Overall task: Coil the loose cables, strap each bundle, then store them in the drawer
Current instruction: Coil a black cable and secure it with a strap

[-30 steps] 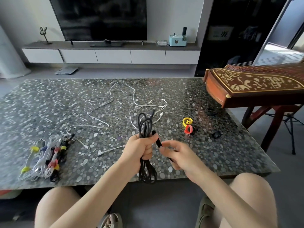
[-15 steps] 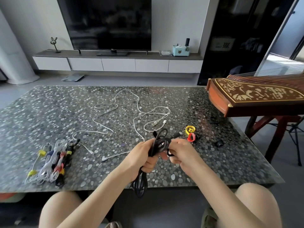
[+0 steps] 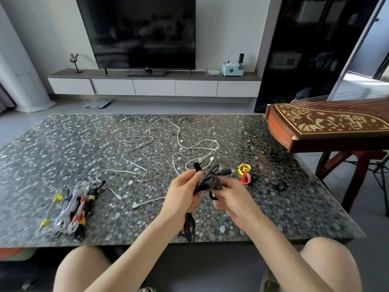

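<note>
My left hand (image 3: 183, 193) grips a coiled black cable (image 3: 207, 182) over the near edge of the pebble-patterned table (image 3: 263, 207); its loops hang below my fist. A black strap end sticks up above my left thumb. My right hand (image 3: 230, 196) pinches the coil's upper loops and the strap from the right. Two loose white cables (image 3: 147, 144) sprawl across the table's middle. Several strapped cable bundles (image 3: 69, 207) lie at the near left. A yellow strap (image 3: 244, 167) and a red strap (image 3: 245, 178) sit just right of my hands.
Two small black strap rolls (image 3: 281, 186) lie on the table's right side. A wooden zither (image 3: 328, 127) on a stand overhangs the right edge. A TV console with drawers (image 3: 153, 86) stands against the far wall, with a scale (image 3: 96, 103) on the floor in front of it.
The coil has tipped from upright to slanting across my hands. My right hand moved from the strap's free end onto the coil's top, and both hands drew together.
</note>
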A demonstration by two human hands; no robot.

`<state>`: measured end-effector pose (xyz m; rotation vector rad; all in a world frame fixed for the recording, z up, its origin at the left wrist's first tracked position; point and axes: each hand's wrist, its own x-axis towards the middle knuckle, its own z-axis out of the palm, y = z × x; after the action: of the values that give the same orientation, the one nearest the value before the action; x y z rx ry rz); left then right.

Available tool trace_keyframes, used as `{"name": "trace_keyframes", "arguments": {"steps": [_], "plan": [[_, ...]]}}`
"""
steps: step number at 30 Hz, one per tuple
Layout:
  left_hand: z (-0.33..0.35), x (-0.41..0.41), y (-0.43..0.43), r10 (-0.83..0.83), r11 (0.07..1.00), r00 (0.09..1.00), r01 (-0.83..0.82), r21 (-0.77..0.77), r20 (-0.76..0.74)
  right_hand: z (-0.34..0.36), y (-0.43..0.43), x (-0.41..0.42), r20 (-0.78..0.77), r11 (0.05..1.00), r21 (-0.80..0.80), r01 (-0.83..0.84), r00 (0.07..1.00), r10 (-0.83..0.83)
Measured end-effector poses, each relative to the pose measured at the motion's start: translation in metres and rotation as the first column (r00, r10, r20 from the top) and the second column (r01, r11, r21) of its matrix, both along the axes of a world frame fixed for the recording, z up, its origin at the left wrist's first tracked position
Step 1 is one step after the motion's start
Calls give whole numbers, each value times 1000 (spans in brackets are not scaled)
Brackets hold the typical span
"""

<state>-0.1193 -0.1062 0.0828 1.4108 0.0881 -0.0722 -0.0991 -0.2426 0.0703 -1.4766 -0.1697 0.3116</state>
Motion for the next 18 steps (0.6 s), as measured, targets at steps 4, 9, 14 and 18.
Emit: {"name": "trace_keyframes", "arguments": {"steps": [4, 9, 14, 18], "plan": [[4, 9, 2, 160, 985, 987, -161, -58, -22, -5, -5, -13, -67, 965, 245, 97, 994, -83], [5, 19, 1, 247, 969, 967, -248, -5, -57, 2, -19, -36, 120, 963, 271, 4, 992, -37], [1, 15, -10, 125, 864, 963, -223, 451, 237, 32, -21, -34, 788, 890, -339, 305, 608, 92], [-3, 12, -21, -13, 764, 963, -164, 624, 269, 49, -20, -7, 904, 809, -340, 479, 404, 140]]}}
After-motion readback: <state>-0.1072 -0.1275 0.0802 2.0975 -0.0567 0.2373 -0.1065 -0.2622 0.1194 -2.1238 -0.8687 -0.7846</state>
